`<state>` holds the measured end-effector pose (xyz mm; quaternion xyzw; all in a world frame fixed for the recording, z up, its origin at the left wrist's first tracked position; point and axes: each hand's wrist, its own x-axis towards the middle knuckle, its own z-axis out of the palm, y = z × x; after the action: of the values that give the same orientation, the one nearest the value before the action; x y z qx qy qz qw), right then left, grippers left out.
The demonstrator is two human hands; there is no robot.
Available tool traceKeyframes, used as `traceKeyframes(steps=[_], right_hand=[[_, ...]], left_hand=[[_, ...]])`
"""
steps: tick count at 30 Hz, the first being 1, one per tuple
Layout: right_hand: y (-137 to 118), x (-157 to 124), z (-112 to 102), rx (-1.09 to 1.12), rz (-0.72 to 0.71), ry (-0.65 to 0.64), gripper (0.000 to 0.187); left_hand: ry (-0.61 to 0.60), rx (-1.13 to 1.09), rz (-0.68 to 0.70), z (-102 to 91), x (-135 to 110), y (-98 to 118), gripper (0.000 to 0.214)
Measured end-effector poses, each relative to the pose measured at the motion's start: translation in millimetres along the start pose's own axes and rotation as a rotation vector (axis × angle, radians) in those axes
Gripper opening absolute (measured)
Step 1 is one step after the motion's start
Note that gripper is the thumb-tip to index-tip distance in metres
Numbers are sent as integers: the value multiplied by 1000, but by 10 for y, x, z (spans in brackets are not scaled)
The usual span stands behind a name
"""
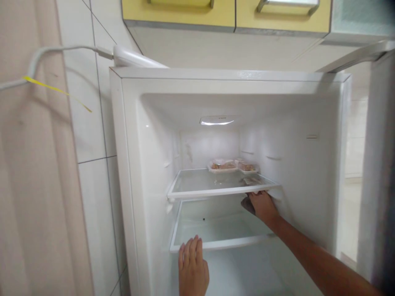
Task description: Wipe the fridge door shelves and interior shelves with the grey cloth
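Inside an open fridge, my right hand reaches in from the right, just below the front edge of the upper glass shelf. Its fingers are closed on a dark grey cloth, most of which the hand and shelf edge hide. Lower down, my left hand is at the white front edge of the second glass shelf. Its fingers point upward, stretched out and nearly side by side, and no object shows in them. A small dark speck is visible on that second shelf.
Two wrapped food trays sit at the back of the upper shelf. The fridge door stands open at the right. Yellow cabinets hang above, and a white cable runs along the left wall.
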<state>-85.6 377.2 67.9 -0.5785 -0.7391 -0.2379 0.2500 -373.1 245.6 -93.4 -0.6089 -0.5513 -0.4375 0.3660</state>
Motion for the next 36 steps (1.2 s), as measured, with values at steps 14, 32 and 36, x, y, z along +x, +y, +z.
traceKeyframes(steps=[14, 32, 36], right_hand=[[168, -1169, -829, -354, 50, 26, 48], [-144, -917, -681, -1, 397, -164, 29], [-255, -819, -498, 46, 291, -281, 35]], left_hand=[[-120, 62, 110, -208, 64, -77, 60], [-143, 74, 147, -287, 75, -72, 69], [-149, 86, 131, -293, 81, -48, 67]])
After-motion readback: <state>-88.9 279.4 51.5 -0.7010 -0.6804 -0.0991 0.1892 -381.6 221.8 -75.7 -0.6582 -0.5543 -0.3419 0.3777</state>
